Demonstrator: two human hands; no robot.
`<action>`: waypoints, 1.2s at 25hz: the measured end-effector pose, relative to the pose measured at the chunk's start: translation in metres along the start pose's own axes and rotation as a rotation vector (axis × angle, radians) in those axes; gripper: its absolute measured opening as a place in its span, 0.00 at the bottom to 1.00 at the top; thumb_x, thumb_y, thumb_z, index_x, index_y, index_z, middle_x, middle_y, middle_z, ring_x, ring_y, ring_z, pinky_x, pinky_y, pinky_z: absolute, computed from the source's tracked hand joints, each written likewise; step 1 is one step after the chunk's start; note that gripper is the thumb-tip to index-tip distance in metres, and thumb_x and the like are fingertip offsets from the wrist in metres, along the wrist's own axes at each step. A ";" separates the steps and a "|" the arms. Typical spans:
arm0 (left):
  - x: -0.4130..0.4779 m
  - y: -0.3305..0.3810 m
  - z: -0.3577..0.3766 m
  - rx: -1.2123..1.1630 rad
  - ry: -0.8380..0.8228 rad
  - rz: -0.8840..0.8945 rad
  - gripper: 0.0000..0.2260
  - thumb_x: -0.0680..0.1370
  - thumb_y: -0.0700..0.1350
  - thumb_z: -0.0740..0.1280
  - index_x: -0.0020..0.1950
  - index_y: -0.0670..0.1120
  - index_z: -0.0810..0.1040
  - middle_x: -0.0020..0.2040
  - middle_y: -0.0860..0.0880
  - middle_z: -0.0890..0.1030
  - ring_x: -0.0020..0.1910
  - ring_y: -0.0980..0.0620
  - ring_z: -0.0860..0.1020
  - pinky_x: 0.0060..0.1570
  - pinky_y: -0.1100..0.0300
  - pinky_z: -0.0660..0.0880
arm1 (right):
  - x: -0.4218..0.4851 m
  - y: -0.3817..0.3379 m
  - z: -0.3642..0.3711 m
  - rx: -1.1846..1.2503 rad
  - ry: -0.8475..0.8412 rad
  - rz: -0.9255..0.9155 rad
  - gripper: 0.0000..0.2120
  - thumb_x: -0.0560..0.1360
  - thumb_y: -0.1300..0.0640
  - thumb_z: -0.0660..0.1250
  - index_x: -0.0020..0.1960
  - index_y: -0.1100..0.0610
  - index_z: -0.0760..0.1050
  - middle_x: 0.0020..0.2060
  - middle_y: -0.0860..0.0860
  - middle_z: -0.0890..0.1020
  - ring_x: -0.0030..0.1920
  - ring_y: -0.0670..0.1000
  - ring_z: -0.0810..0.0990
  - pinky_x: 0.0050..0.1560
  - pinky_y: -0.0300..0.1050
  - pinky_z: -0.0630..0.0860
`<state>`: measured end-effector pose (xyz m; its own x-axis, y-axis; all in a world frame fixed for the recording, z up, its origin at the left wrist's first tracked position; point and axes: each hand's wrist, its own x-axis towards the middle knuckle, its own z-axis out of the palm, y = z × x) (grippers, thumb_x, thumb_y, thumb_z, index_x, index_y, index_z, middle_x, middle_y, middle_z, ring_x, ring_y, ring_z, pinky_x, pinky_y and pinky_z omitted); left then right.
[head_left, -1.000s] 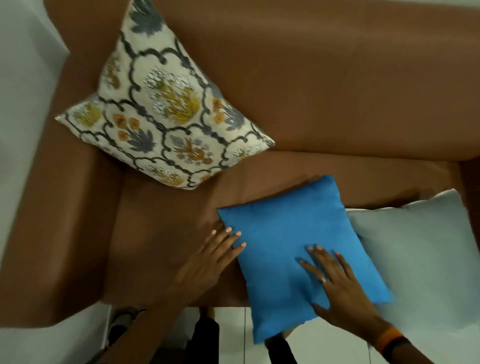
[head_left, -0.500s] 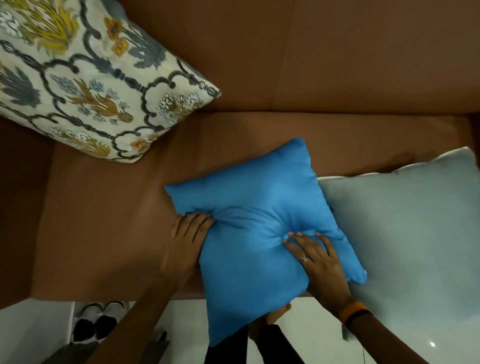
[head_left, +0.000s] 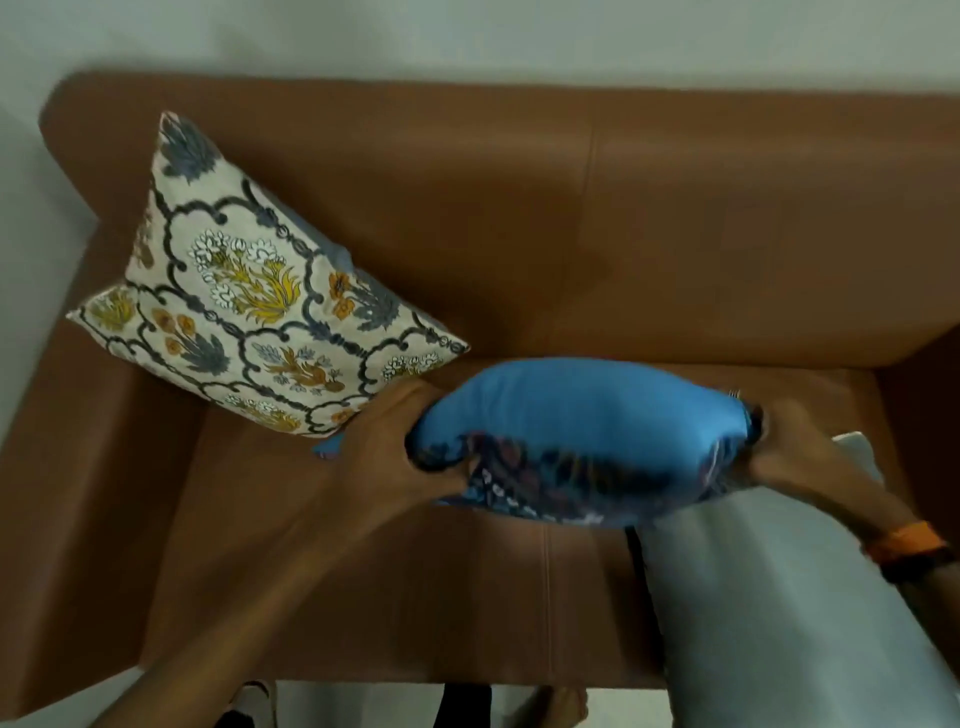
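Brown sofa (head_left: 675, 234) is filling the view, pale wall (head_left: 467, 36) behind, and the blue cushion (head_left: 571, 410) is hanging over the seat approx. mid-frame, patterned underside facing the cam. L hand (head_left: 384, 447) is clutching its left end, fingers dug into the fabric, while R hand (head_left: 795, 457), orange wristband (head_left: 906, 540) on the wrist, is gripping the right end. Floral cushion (head_left: 249, 291) is leaning in the sofa's left corner just beside the L hand, & a grey cushion (head_left: 753, 597) is lying at right.

A: What is crowding the left hand (head_left: 384, 452)?
B: Floral cushion (head_left: 249, 291) is sitting just past its fingers (head_left: 410, 402); grey cushion (head_left: 753, 597) is lying just under the right hand (head_left: 800, 457). Seat (head_left: 363, 597) below left fingers is lying bare.
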<state>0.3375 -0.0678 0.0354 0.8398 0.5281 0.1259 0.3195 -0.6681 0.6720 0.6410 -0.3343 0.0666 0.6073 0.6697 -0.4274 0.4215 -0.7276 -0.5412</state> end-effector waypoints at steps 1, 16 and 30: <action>0.022 0.007 -0.004 0.009 0.049 -0.002 0.28 0.66 0.68 0.71 0.60 0.55 0.75 0.52 0.69 0.69 0.53 0.66 0.70 0.56 0.78 0.67 | 0.014 -0.006 -0.012 0.087 -0.103 0.038 0.16 0.68 0.71 0.78 0.42 0.52 0.78 0.40 0.45 0.84 0.46 0.46 0.82 0.49 0.44 0.80; 0.115 -0.025 0.042 0.462 0.066 -0.116 0.29 0.81 0.61 0.61 0.77 0.46 0.68 0.72 0.44 0.74 0.73 0.42 0.70 0.74 0.37 0.61 | 0.089 0.028 0.015 0.182 0.031 -0.028 0.39 0.74 0.73 0.69 0.80 0.61 0.57 0.74 0.60 0.71 0.72 0.60 0.72 0.71 0.52 0.71; -0.040 0.114 0.205 0.661 -0.056 0.277 0.24 0.82 0.41 0.60 0.78 0.40 0.64 0.75 0.37 0.71 0.77 0.36 0.65 0.77 0.40 0.60 | -0.096 0.269 -0.006 -0.401 -0.229 -0.292 0.50 0.70 0.57 0.74 0.80 0.41 0.46 0.82 0.48 0.45 0.83 0.54 0.49 0.82 0.54 0.56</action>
<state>0.4304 -0.2720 -0.0425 0.9440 0.2774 0.1786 0.2755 -0.9606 0.0358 0.7005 -0.5953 -0.0334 0.2834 0.8352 -0.4713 0.8015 -0.4761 -0.3618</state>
